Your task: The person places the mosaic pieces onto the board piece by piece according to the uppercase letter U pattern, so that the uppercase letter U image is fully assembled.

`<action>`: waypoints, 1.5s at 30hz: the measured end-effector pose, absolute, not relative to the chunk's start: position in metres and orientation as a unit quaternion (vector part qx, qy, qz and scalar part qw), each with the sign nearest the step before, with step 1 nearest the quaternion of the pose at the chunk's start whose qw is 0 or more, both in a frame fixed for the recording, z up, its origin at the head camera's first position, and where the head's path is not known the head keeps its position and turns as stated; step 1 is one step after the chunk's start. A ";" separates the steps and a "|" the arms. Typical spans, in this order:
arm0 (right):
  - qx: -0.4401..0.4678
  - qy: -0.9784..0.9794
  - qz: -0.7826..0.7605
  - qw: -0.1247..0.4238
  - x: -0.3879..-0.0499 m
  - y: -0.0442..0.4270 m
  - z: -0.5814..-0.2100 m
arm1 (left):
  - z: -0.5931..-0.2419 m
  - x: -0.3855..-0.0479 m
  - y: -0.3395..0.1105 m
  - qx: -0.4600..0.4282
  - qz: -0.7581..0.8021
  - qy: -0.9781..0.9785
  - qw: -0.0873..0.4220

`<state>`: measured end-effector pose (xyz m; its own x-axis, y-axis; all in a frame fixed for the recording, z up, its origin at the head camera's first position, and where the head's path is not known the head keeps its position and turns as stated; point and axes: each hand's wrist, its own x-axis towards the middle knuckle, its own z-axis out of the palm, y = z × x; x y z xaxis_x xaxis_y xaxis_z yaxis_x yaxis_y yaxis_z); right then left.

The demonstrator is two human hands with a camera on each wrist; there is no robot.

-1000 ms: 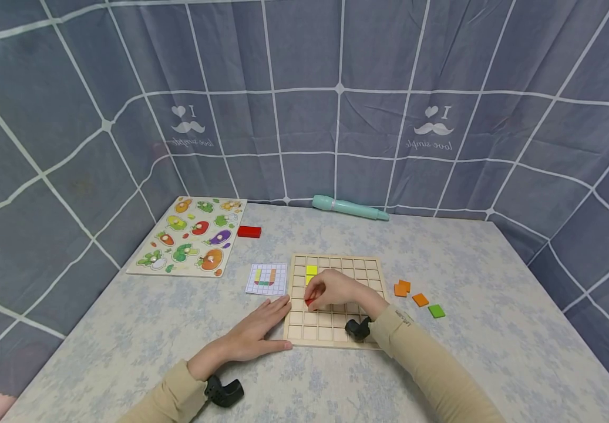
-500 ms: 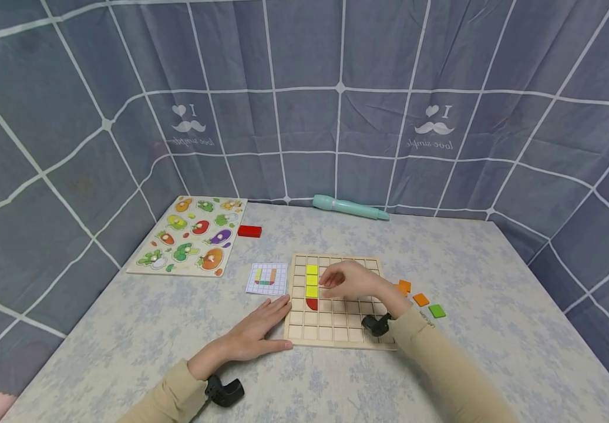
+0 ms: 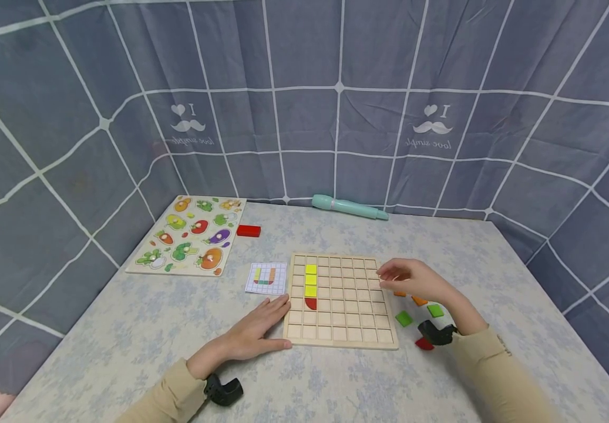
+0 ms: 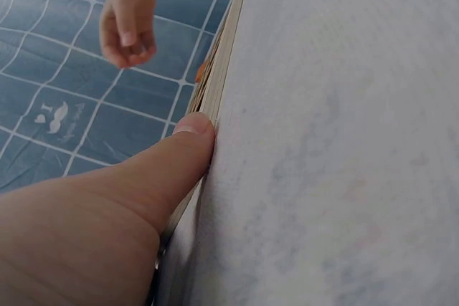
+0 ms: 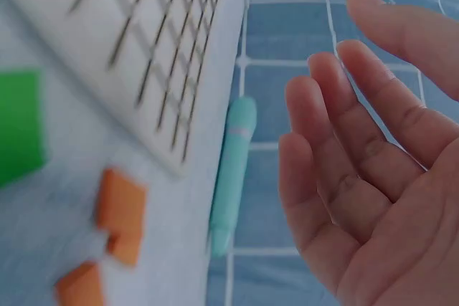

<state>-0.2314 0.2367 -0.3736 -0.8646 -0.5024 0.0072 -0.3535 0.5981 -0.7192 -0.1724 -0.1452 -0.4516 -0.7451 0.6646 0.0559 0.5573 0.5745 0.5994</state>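
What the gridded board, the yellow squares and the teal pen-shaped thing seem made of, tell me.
Gridded board: probably wood, matte, going by its pale tan colour and brownish grid lines.
Yellow squares: painted wood or plastic; the bright, even finish leaves it open.
Teal pen-shaped thing: likely plastic, smooth with perhaps a soft sheen, judging by its rounded, mostly evenly coloured body.

Right hand [image 3: 415,279] is being drawn off the grid board [image 3: 346,317]: over the left column 1.0 s ago, mid-board 0.5 s ago, now being held past the right edge. Red quarter-round [image 3: 311,304], pinched 1.0 s ago, is no longer being gripped, is being left in its cell below the yellow tiles [image 3: 311,279]. Right-side cells are being uncovered. Nearer green tile [image 3: 403,318] and red piece [image 3: 424,344] are being exposed as right sleeve [image 3: 500,367] is being shifted; orange tiles [image 3: 419,301] are being partly covered
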 end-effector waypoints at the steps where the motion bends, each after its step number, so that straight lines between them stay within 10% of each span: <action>1: -0.237 0.889 -0.381 0.096 -0.229 0.242 -0.376 | -0.452 -0.172 -0.145 0.345 0.305 0.883 0.088; 45: -0.218 0.903 -0.354 0.105 -0.202 0.281 -0.431 | -0.454 -0.172 -0.145 0.348 0.299 0.885 0.077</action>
<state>-0.2019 0.2813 -0.4309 -0.8824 -0.4690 -0.0362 -0.3199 0.6548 -0.6848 -0.1724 -0.1451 -0.4543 -0.7461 0.6620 0.0712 0.5697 0.5794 0.5828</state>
